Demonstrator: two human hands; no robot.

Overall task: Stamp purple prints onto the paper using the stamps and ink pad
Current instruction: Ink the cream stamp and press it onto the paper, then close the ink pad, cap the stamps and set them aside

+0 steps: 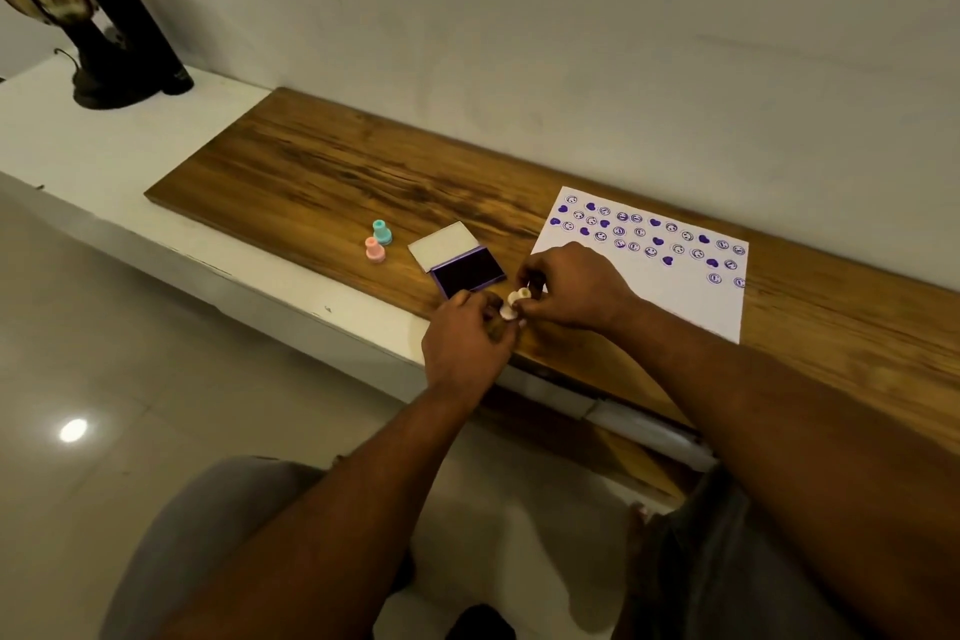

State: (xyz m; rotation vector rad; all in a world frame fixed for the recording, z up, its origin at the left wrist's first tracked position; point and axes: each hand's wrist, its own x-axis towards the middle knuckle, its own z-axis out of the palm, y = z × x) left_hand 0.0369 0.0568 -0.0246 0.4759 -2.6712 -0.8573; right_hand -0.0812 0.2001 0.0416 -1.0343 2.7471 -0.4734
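A long brown wood-grain board serves as the worktop [322,161], laid along a white ledge [104,156] against the wall. On the worktop a white sheet of paper [675,296] covered in purple smiley and heart prints is laid at the right. An opened purple ink pad [469,270] is set left of it, its pale lid folded back. Further left, a teal plastic stamp [382,231] and a pink plastic stamp [374,250] are stood upright, just beside each other. On the ledge's far left a dark ornamental lamp [98,42] is placed.

One head-worn view — looking forward and down, close over the wooden board [322,161].
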